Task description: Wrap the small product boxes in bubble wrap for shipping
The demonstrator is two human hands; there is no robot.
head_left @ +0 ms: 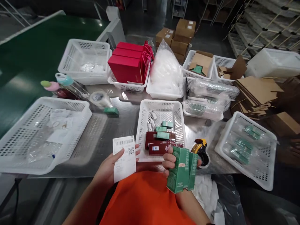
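Observation:
My left hand (108,167) grips a white paper slip (124,158) printed with a barcode and a QR code, thumb on its face. In my right hand (169,160) are two green cartons (179,170) held side by side, upright, above the table's front edge. Just beyond both hands sits a white perforated basket (161,104). Inside it lie dark red boxes (164,148), small green boxes (162,135) and several small white-and-silver items (152,121). A yellow and black tape dispenser (201,152) rests on the table, right of the cartons and partly behind them.
Left, a white basket (85,114) holds plastic bags and papers. Another basket (273,156) at the right has bubble-wrapped green boxes. Red gift bags (125,62), a bag of white filler (165,70), bubble-wrapped packs (208,97) and flat cardboard (256,90) line the back.

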